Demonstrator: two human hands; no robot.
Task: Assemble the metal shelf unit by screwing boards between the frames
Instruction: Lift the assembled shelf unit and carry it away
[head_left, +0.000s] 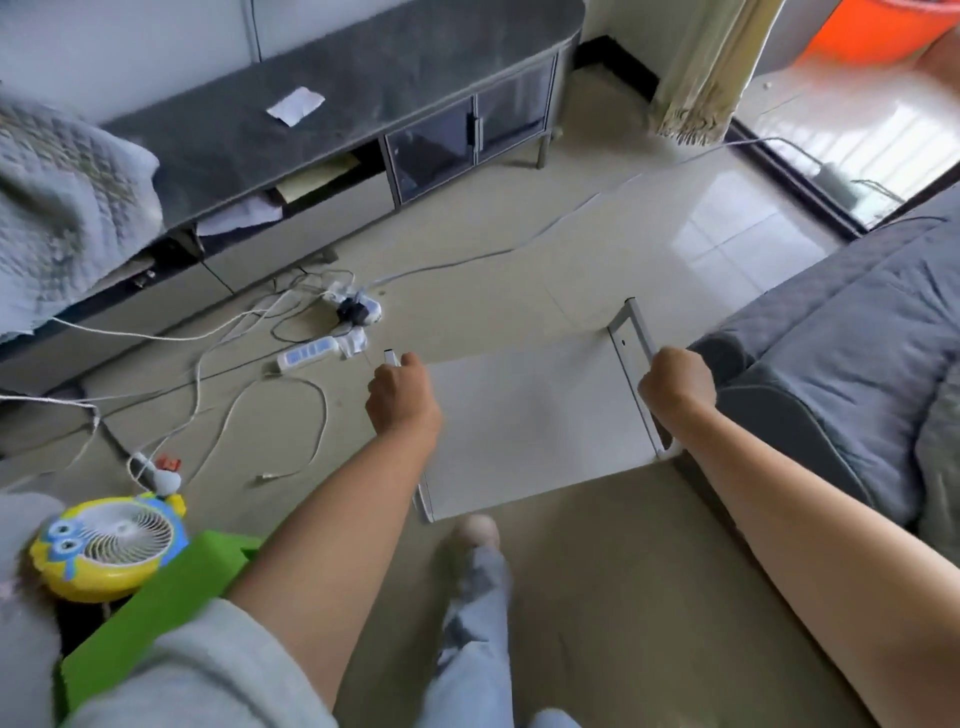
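Counted: 2 hands (402, 395) (675, 387), 1 board (530, 415), 2 frames (636, 343) (390, 357), 2 power strips (306, 356) (358, 306), 1 fan (111, 543), 1 paper (295, 105).

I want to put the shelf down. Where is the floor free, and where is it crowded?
Free floor: between the shelf unit, the grey cabinet and the window track, and between the shelf unit and the person's foot. Crowded: left of the left hand, with power strips and cables. The right hand is near the sofa.

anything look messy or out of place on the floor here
Yes: loose cables and a power strip sprawl over the floor left of the shelf that both hands grip, a likely tripping hazard.
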